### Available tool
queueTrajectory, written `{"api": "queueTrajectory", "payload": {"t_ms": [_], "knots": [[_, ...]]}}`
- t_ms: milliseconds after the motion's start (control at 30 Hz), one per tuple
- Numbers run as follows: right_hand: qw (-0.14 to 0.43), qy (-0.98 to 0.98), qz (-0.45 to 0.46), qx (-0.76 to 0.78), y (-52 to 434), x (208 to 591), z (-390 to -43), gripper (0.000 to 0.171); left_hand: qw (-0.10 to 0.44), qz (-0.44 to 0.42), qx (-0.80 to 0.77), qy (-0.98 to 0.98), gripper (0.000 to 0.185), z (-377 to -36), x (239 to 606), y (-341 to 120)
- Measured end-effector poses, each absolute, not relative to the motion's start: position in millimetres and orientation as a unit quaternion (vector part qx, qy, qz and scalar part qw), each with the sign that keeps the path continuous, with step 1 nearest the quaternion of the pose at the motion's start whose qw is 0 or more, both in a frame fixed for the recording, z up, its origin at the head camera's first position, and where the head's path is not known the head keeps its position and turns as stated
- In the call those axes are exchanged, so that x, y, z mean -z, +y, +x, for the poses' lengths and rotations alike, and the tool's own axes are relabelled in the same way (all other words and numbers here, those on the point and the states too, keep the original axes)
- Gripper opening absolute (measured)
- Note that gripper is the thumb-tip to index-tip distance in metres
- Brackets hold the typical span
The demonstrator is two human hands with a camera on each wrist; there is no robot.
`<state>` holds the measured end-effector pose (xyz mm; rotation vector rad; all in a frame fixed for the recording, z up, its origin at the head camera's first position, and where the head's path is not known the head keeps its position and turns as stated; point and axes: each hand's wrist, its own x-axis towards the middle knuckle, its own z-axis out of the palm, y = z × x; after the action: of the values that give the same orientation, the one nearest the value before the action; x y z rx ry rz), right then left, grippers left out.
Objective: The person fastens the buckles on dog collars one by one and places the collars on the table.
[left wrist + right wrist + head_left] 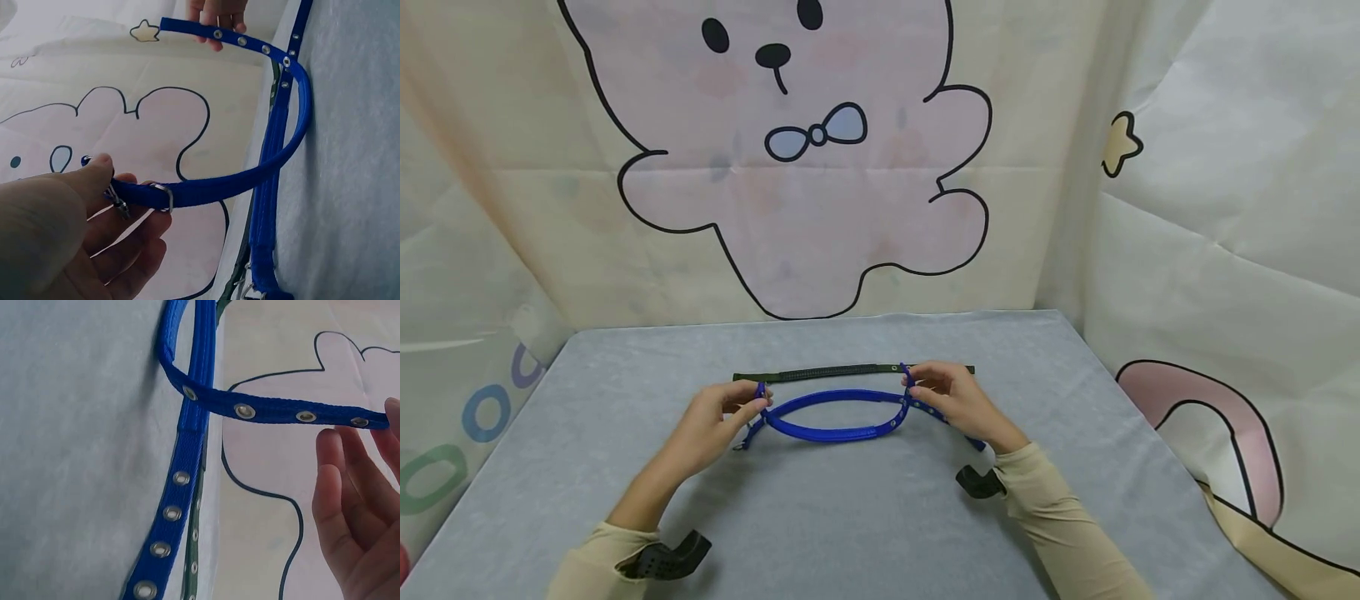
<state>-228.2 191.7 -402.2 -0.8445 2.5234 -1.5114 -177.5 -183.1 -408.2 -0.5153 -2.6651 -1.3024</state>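
Near the middle of the head view, the left hand (pixel 718 417) is pinching the buckle end of a blue eyeleted strap (pixel 835 417), while the right hand (pixel 951 396) is pinching its holed end, bowing it above the grey table (pixel 850 517). A second blue length is lying flat beneath, and a dark green strap (pixel 842 372) is lying just behind. The webbing looks light, limp and slightly slick, so the ends, buckle and eyelets, are probably the surest holds. No writing is readable on it.
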Motion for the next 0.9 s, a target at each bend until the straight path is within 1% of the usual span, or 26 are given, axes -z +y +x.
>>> {"api": "queueTrajectory", "payload": {"t_ms": [167, 300, 500, 700, 900], "knots": [[0.051, 0.810, -0.292, 0.505, 182.1, 399.8, -228.9, 0.025, 0.076, -0.161, 0.443, -0.879, 0.025, -173.7, 405.9, -177.3], [0.045, 0.817, -0.297, 0.493, 174.0, 396.7, -228.8, 0.024, 0.084, -0.164, 0.452, -0.873, 0.028, -172.2, 405.9, -172.4], [0.031, 0.826, -0.296, 0.478, 163.0, 394.4, -225.2, 0.023, 0.104, -0.175, 0.458, -0.866, 0.026, -171.8, 409.1, -164.0], [0.025, 0.822, -0.290, 0.489, 156.6, 395.8, -216.8, 0.022, 0.088, -0.178, 0.473, -0.858, 0.027, -168.3, 411.3, -153.8], [0.035, 0.813, -0.290, 0.503, 148.8, 399.6, -209.9, 0.023, 0.081, -0.186, 0.498, -0.843, 0.025, -164.5, 413.0, -146.4]]}}
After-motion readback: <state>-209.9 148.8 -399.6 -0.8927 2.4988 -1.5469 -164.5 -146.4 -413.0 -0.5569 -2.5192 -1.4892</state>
